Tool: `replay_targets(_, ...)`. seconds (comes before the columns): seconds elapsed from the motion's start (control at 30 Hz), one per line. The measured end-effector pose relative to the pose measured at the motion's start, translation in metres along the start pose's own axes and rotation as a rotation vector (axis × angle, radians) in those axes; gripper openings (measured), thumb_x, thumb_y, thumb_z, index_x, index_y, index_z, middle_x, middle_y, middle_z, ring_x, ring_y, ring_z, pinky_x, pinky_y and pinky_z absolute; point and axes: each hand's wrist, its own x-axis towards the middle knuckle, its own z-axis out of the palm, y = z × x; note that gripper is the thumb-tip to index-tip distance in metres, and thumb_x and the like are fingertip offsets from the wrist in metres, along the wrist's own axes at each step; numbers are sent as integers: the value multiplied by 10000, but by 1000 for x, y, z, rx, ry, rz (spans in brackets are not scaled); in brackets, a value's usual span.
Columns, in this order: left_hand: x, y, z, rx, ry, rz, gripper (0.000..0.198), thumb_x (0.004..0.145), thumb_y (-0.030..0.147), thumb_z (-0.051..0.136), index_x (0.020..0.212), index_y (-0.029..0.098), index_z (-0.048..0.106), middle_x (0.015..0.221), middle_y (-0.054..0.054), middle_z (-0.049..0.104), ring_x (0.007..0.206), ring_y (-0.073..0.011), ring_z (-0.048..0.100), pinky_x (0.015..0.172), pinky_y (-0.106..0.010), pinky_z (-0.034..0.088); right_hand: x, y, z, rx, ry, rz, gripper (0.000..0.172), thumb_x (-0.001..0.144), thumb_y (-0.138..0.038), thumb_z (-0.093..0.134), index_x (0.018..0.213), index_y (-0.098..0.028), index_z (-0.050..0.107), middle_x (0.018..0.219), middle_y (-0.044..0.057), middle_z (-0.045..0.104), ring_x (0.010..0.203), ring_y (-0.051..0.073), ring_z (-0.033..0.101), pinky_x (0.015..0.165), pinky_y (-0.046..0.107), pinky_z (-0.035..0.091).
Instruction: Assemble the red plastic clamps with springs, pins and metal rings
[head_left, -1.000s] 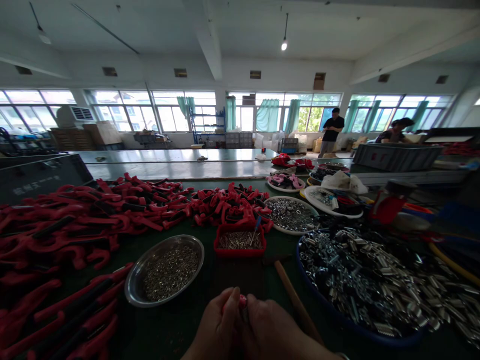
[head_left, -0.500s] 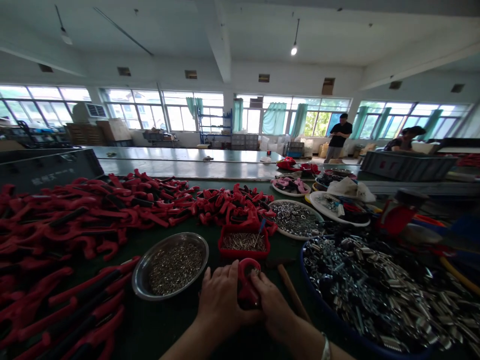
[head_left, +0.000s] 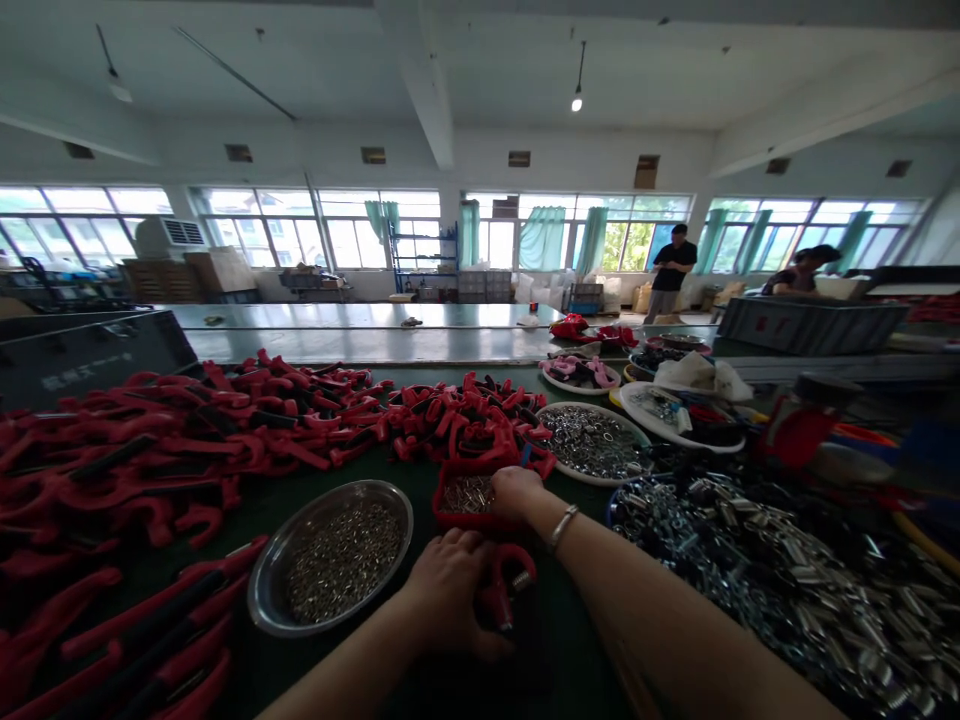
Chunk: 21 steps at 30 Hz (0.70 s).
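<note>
My left hand (head_left: 452, 588) is closed around a red hook-shaped tool handle (head_left: 527, 562), holding it low over the table. A small silver ribbed piece (head_left: 520, 580) shows inside the handle's curve. My right hand (head_left: 517, 494) reaches into a red tray (head_left: 469, 521) of small metal pins (head_left: 466, 494). Its fingers are curled down among the pins, and their tips are hidden, so I cannot make out what they pinch. To the left of my left hand stands a steel bowl (head_left: 257, 590) of small metal pieces (head_left: 345, 560).
Red and black handles (head_left: 195, 420) are heaped on the left. A blue-rimmed basin (head_left: 613, 512) of metal parts (head_left: 795, 560) lies right, partly behind my forearm. Beyond are a plate of rings (head_left: 592, 440) and grey crates (head_left: 814, 325). Two people (head_left: 670, 270) are in the background.
My right hand has left the red handle and moved forward into the red pin tray. My left hand still holds the handle, which has turned and sits slightly lower.
</note>
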Motion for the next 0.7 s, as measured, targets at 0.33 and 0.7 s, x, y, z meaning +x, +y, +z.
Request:
replay_targets(0.33,74,-54,-32,87,17,-374,160,788,331,571,888,245,662,960,-54,657,974,-235,580,842,-351,424,8,21,19,-90,69,-124,219,875,-324,520,1009,-163,583,1051,53,597,924,183,577,808,396,468)
replay_targets(0.7,89,-62,-16,-96,162,-350,91,771,225,532,785,189,615,899,-56,643,929,-226,586,829,-363,426,-47,40,-4,50,211,-259,248,854,-279,444,852,-174,669,818,47,675,763,151,584,670,234,361)
